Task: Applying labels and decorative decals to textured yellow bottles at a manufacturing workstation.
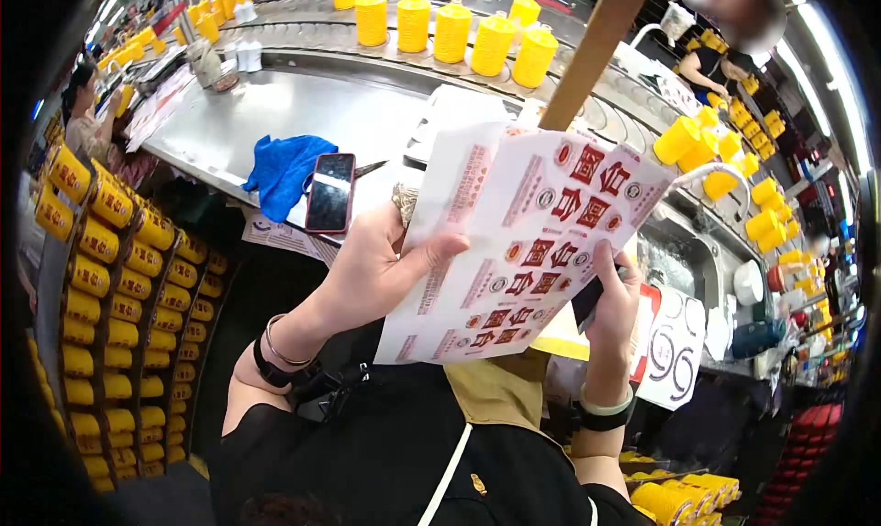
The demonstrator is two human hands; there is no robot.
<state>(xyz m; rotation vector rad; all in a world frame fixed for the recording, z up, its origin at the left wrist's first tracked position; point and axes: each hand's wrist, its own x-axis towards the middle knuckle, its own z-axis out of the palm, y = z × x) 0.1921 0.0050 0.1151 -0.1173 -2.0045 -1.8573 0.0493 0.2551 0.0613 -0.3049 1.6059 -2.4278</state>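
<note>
I hold a sheet of stickers point(528, 241) up in front of me. It is white with rows of red and gold round and square labels. Its long side runs slantwise, from low near my chest up and away to the right. More white sheets seem to lie behind it, but I cannot tell how many.

My left hand point(372, 269) holds the sheet at its left edge. My thumb lies pressed on the front and my other fingers are hidden behind the paper. My right hand point(613, 301) holds the lower right edge, with fingers curled up onto the front. Both hands touch the sheet, one on each side, so it hangs between them. I wear bands on both wrists.

Past the sheet is a shiny metal counter point(220, 127). A blue cloth point(280, 168) lies on it, with a phone point(329, 192) just beside the cloth. Yellow tubs point(450, 30) stand in a row along the far edge. More yellow tubs fill the shelves point(119, 278) on my left.
</note>
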